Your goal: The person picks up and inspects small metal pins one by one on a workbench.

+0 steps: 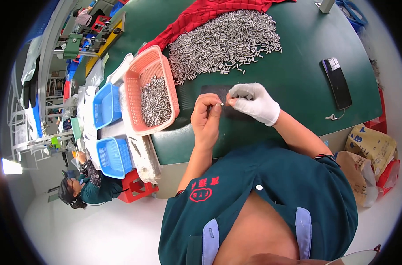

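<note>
The green table [293, 57] has its near edge running just in front of the person's dark green shirt [262, 165], and both forearms reach in over that edge. To the left, the long side of a pink basket [131, 81], partly filled with small metal cylinders [156, 101], stands near the left hand [206, 117] and bounds the room on that flank. Two blue baskets sit farther out beyond it. Ahead, a broad heap of like cylinders [225, 39] spreads across the table, backed by a red checked cloth [181, 27], with a strip of green surface between the heap and the hands. The widest open stretch lies to the right, from the right hand [254, 104] out to a dark phone [337, 83] with a key on a cord near the table's edge. Both hands hover close together around a dark mat [210, 89]. The bare left hand pinches a small shiny piece [221, 104] between thumb and forefinger, its tip poking out toward the other hand. The right hand, in a white glove, brings thumb and forefinger near each other just beside that piece; whether they grasp anything, I cannot tell.
</note>
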{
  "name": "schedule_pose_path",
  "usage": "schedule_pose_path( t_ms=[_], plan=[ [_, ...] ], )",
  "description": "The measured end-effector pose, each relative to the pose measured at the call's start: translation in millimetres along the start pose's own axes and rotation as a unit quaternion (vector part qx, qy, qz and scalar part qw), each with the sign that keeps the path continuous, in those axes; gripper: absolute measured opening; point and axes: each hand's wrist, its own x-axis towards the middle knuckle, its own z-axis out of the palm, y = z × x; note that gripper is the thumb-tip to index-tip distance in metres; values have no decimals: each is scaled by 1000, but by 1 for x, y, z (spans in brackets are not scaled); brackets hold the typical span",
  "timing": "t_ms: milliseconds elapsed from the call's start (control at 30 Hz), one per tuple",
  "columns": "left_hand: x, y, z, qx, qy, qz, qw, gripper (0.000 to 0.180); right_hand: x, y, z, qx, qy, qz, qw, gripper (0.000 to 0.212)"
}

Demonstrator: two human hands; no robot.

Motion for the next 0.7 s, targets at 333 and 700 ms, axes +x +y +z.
schedule_pose_path(
  t_ms=[333,700],
  plan=[
    [2,8,-1,151,-27,85,984,6,0,4,3,-24,-28,-10,999,14],
    [6,15,3,215,-14,99,971,8,2,9,1,8,-28,19,999,16]
  ],
)
